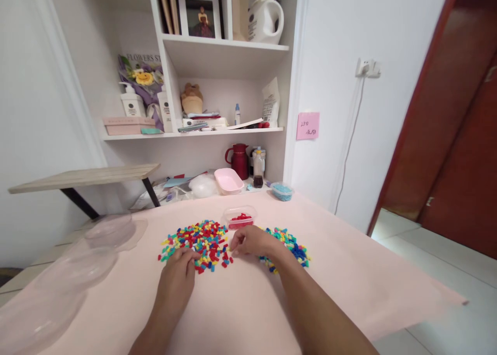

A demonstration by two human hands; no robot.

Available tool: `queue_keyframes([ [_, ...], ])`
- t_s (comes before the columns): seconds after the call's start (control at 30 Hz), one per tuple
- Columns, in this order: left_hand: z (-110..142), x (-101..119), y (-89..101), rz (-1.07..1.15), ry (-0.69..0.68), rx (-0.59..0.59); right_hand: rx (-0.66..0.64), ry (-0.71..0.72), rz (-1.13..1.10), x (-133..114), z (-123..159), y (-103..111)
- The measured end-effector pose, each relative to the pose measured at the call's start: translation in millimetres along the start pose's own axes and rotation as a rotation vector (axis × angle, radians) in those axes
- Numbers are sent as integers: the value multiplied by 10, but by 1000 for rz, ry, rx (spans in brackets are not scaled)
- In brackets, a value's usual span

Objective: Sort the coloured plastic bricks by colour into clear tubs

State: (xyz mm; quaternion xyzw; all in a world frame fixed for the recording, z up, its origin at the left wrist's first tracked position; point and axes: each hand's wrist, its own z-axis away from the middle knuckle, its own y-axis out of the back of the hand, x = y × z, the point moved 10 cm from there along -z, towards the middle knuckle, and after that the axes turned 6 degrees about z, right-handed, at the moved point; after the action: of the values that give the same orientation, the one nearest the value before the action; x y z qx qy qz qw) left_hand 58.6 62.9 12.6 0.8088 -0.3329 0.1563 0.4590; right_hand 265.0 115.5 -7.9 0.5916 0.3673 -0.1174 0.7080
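A wide pile of small mixed-colour plastic bricks (204, 237) lies on the pink-covered table. At its near edge rests my left hand (179, 268), fingers curled together against the bricks; whatever they may hold is hidden. My right hand (249, 241) is just right of this pile, its thumb and fingers pinched low over the cloth, and I cannot make out what is between them. Behind that hand stands a clear plastic box (239, 215) with red bricks (241, 220) inside. A second pile (297, 251), mostly blue, green and yellow, lies right of my right wrist and is partly covered by it.
Clear lids or containers (89, 264) line the table's left side. A tub of light-blue pieces (281, 191) stands at the back right. A pink basin (229, 181), red jug (238, 161) and bottle (258, 171) stand behind. A raised wooden shelf (85, 178) juts in at left.
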Motion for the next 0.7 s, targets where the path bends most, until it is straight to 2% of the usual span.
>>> queue_keyframes([
  [0.1,3,6,-6,-3,10,-7,-69,42,32,-49,15,-81],
  [0.2,3,28,-10,-7,18,-29,-84,73,104,-98,17,-118],
  [0.43,4,34,-4,-15,35,-36,-42,108,154,-164,21,-105],
  [0.7,2,26,-7,-18,23,-32,6,46,128,-160,43,-71],
])
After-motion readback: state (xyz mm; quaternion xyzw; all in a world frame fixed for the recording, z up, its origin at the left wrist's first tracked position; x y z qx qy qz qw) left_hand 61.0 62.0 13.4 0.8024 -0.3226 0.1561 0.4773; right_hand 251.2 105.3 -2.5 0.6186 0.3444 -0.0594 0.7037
